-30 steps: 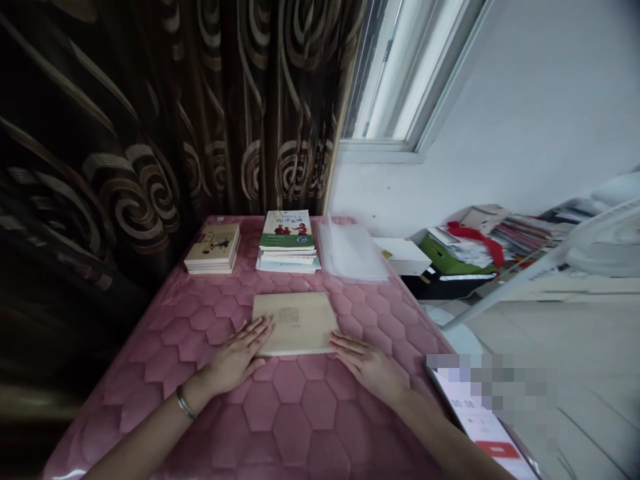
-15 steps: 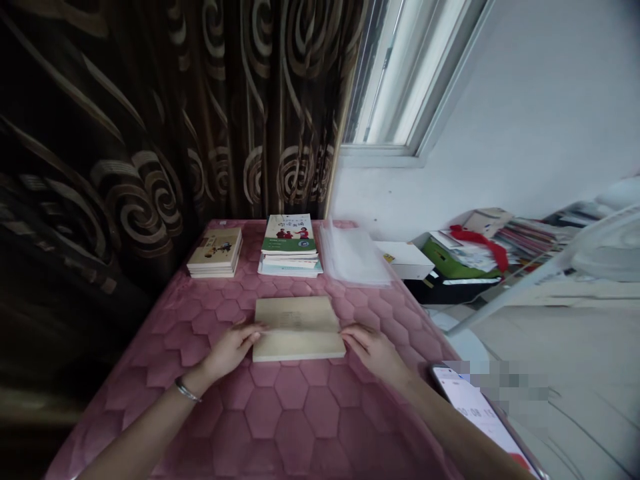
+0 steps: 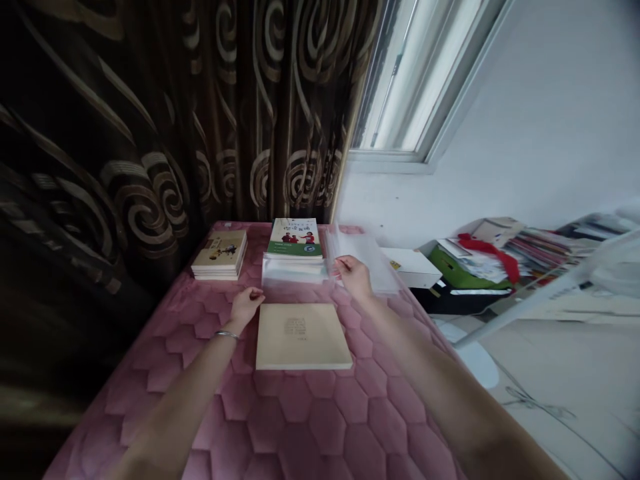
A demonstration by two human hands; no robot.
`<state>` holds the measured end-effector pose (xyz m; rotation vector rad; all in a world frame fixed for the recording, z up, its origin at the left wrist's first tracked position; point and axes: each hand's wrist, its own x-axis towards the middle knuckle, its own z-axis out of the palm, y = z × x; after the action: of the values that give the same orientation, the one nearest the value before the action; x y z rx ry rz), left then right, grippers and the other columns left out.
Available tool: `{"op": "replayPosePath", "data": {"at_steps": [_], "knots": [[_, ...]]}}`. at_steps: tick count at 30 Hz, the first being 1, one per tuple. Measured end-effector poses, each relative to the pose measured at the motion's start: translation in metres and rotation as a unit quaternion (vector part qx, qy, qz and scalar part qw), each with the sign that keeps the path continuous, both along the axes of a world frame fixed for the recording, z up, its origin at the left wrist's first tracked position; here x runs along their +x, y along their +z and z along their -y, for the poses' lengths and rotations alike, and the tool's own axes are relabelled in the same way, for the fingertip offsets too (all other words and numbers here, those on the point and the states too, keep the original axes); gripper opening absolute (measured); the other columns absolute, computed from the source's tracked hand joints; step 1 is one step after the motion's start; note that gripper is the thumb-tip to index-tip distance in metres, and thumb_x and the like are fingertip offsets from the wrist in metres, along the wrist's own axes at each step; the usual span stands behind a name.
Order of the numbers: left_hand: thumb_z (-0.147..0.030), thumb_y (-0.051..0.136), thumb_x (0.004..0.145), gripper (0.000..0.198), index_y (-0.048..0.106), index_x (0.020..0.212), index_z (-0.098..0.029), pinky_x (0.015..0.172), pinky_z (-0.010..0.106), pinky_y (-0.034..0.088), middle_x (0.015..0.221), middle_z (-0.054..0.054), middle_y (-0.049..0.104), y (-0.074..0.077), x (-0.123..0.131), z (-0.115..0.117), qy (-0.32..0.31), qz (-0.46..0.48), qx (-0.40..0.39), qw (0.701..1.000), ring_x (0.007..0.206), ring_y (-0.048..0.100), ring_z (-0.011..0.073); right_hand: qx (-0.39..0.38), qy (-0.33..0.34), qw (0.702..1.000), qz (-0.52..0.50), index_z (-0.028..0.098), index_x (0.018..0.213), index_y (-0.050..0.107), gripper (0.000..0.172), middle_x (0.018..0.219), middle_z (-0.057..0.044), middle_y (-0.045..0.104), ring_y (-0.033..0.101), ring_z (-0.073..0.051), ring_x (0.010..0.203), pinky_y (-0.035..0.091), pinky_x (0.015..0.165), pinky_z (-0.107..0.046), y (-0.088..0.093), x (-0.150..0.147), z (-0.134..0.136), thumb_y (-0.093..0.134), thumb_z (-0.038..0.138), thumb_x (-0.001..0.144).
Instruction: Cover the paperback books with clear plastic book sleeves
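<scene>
A beige book (image 3: 304, 347) lies flat on the pink quilted cover (image 3: 295, 427), a small block of print on its upper face. Just beyond its far left corner, my left hand (image 3: 246, 307) is closed in a pinch. My right hand (image 3: 354, 275) pinches farther away, in front of the clear plastic sheets. A blurred, see-through plastic sheet (image 3: 295, 272) seems to stretch between both hands, raised before the book stack. Its edges are hard to make out.
Thin beige books (image 3: 220, 255) are stacked at the back left, beside a stack with a green-and-white book (image 3: 295, 239) on top. Clear plastic sheets (image 3: 373, 260) lie to the right. Beyond stand a white box (image 3: 415, 267), a green bin (image 3: 450, 270) and a white stand (image 3: 490, 330).
Both hands have left the book's sides and moved away from me, the right one farther, with the clear sheet lifted off. The phone at lower right no longer shows.
</scene>
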<state>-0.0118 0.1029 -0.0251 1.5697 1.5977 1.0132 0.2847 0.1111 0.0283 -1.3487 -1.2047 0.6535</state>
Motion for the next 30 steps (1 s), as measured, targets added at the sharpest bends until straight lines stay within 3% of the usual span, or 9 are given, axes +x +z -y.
{"op": "replayPosePath", "data": {"at_steps": [6,12,15,18,20,22,24,27,30], "knots": [[-0.013,0.065,0.076,0.008,0.067,0.074,-0.021,0.084,0.029,0.047,0.086,0.004,0.074,-0.008,0.007,-0.011,0.034,-0.084,-0.020,0.996,0.087,0.067,0.0192,-0.021,-0.012,0.998,-0.050,0.018,0.079,0.060,0.026,0.070,-0.004,0.068,0.068,-0.018,0.065,0.055,0.057,-0.028,-0.014,-0.011,-0.048,0.061,0.043,0.075],[-0.015,0.066,0.078,0.008,0.069,0.083,-0.021,0.083,0.023,0.046,0.092,0.002,0.075,-0.008,0.008,-0.011,0.044,-0.137,-0.034,0.989,0.091,0.068,0.0161,-0.012,-0.007,0.998,-0.060,0.017,0.106,0.063,0.038,0.093,-0.006,0.072,0.070,-0.019,0.079,0.057,0.069,-0.030,-0.025,-0.010,-0.044,0.066,0.036,0.073],[-0.017,0.066,0.078,0.009,0.068,0.086,-0.020,0.080,0.023,0.046,0.094,0.003,0.075,-0.006,0.009,-0.011,0.049,-0.151,-0.038,0.987,0.091,0.068,0.0164,0.002,0.001,1.000,-0.010,0.017,0.114,0.062,0.047,0.091,-0.006,0.073,0.069,-0.020,0.079,0.056,0.074,-0.034,-0.032,-0.001,-0.016,0.066,0.039,0.073],[-0.018,0.067,0.078,0.013,0.066,0.091,-0.020,0.078,0.025,0.046,0.094,0.003,0.075,-0.004,0.010,-0.010,0.057,-0.162,-0.038,0.984,0.090,0.068,0.0174,0.030,0.034,0.996,0.082,0.019,0.104,0.068,0.035,0.101,-0.007,0.072,0.068,-0.022,0.090,0.054,0.083,-0.036,-0.040,0.008,0.029,0.059,0.041,0.079],[-0.020,0.068,0.078,0.015,0.064,0.093,-0.019,0.077,0.025,0.046,0.093,0.003,0.075,-0.002,0.010,-0.009,0.061,-0.167,-0.034,0.983,0.091,0.068,0.0178,0.006,0.101,0.983,0.153,0.022,0.099,0.070,0.029,0.100,-0.005,0.073,0.068,-0.022,0.090,0.054,0.083,-0.036,-0.045,0.013,0.064,0.056,0.041,0.084],[-0.022,0.068,0.078,0.014,0.064,0.091,-0.019,0.077,0.025,0.045,0.092,0.003,0.075,-0.001,0.009,-0.008,0.059,-0.172,-0.028,0.983,0.091,0.068,0.0178,-0.003,0.207,0.953,0.221,0.023,0.105,0.070,0.028,0.107,-0.006,0.072,0.067,-0.022,0.096,0.054,0.084,-0.035,-0.047,0.016,0.099,0.056,0.038,0.086],[-0.022,0.068,0.079,0.011,0.063,0.088,-0.020,0.077,0.025,0.045,0.091,0.003,0.075,-0.001,0.008,-0.006,0.056,-0.174,-0.021,0.983,0.091,0.068,0.0171,0.022,0.279,0.917,0.284,0.023,0.111,0.069,0.030,0.118,-0.008,0.067,0.062,-0.023,0.110,0.050,0.094,-0.037,-0.048,0.019,0.128,0.058,0.035,0.086],[-0.023,0.066,0.080,0.008,0.062,0.086,-0.020,0.078,0.024,0.045,0.092,0.002,0.075,-0.002,0.008,-0.004,0.053,-0.174,-0.012,0.983,0.090,0.068,0.0164,0.051,0.292,0.891,0.344,0.023,0.120,0.065,0.039,0.127,-0.010,0.062,0.053,-0.026,0.122,0.046,0.102,-0.042,-0.047,0.021,0.155,0.064,0.037,0.084],[-0.022,0.066,0.080,0.008,0.062,0.086,-0.020,0.076,0.024,0.045,0.091,0.002,0.075,-0.003,0.008,-0.003,0.052,-0.171,-0.005,0.984,0.089,0.068,0.0161,0.059,0.283,0.879,0.379,0.025,0.120,0.064,0.039,0.128,-0.009,0.061,0.051,-0.026,0.125,0.047,0.101,-0.043,-0.052,0.023,0.164,0.066,0.036,0.083]]}}
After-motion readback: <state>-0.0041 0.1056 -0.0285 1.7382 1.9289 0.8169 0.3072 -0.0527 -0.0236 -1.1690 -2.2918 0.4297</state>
